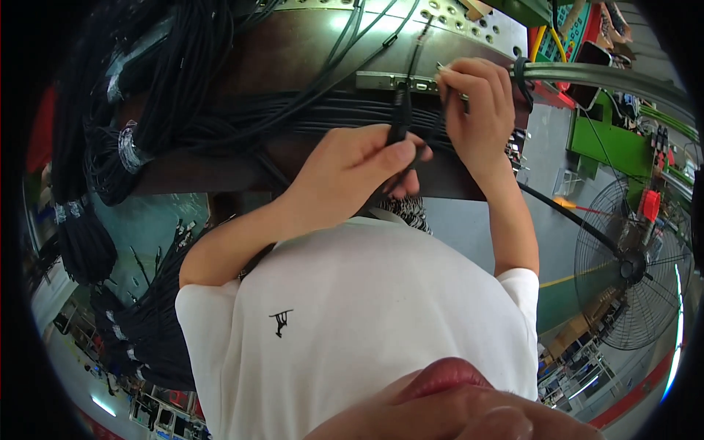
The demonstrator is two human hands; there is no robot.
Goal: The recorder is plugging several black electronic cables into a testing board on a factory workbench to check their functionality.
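Head: thin black cable (pixel 400 117), taut.

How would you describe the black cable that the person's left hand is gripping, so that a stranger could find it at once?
Start at the brown workbench with the perforated metal strip along its far edge. Many black cables lie flat across it. The black cable you want alone stands up out of the left hand, toward the strip.

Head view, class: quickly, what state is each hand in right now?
Left hand: closed, fingers pinching a black cable.
Right hand: closed around a small thin light-coloured piece at the metal rail; what it is cannot be told.
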